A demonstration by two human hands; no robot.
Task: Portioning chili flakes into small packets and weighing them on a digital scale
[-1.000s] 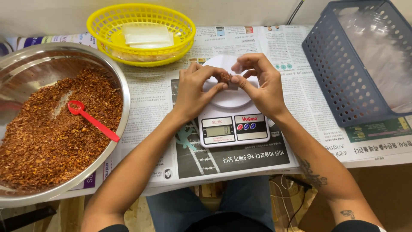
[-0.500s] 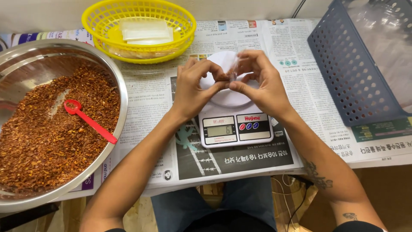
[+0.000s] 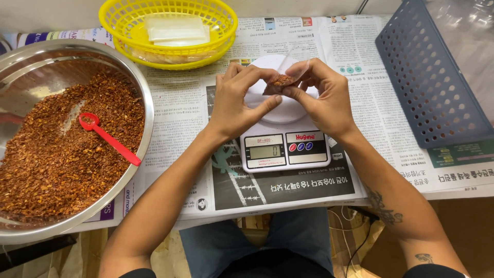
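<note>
Since a second ago the small clear pouch (image 3: 284,81) of red flakes has come up a little off the white scale (image 3: 283,135) and opened out between both hands; before it was pinched tight and mostly hidden, now the flakes inside show. Left hand (image 3: 237,101) grips its left edge with fingertips, thumb stretched under; right hand (image 3: 325,98) pinches the right edge and top flap. Pouch hangs just above the scale's round plate, not touching as far as I can tell. Room: steel bowl (image 3: 77,56) of flakes with red scoop (image 3: 109,139) well to the left, yellow basket (image 3: 170,28) behind, grey-blue crate (image 3: 432,77) near on right. Worktop front edge close to the forearms; free newspaper (image 3: 180,118) between bowl and scale.
</note>
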